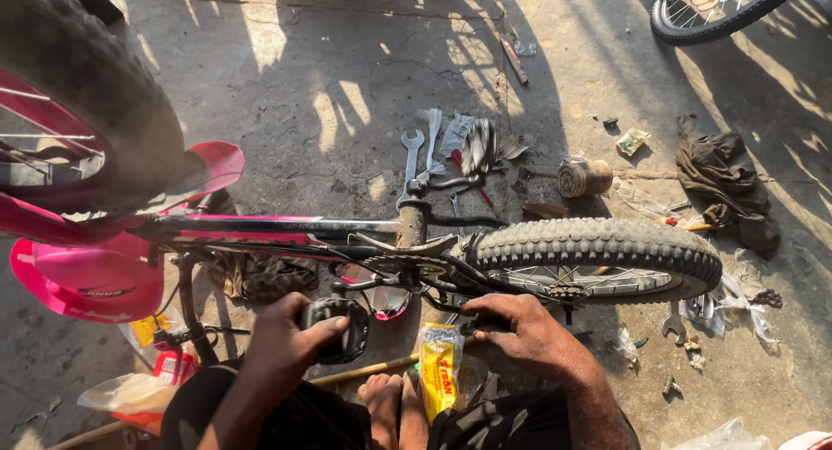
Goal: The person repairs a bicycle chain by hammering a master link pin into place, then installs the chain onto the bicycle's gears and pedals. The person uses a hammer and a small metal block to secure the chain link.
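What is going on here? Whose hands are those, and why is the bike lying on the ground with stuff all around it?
The picture comes from a camera worn on a person's head, looking down, so the two hands and bare feet belong to that person. A small pink and black bicycle lies tipped over on the grey concrete ground. The left hand wraps its fingers around the black plastic pedal. The right hand rests by the chain area, just below the knobby black rear tyre; what it grips is hidden. Behind the bike lie silver metal spanners, a round wooden mallet head and a dark crumpled rag. A yellow plastic packet lies near the feet.
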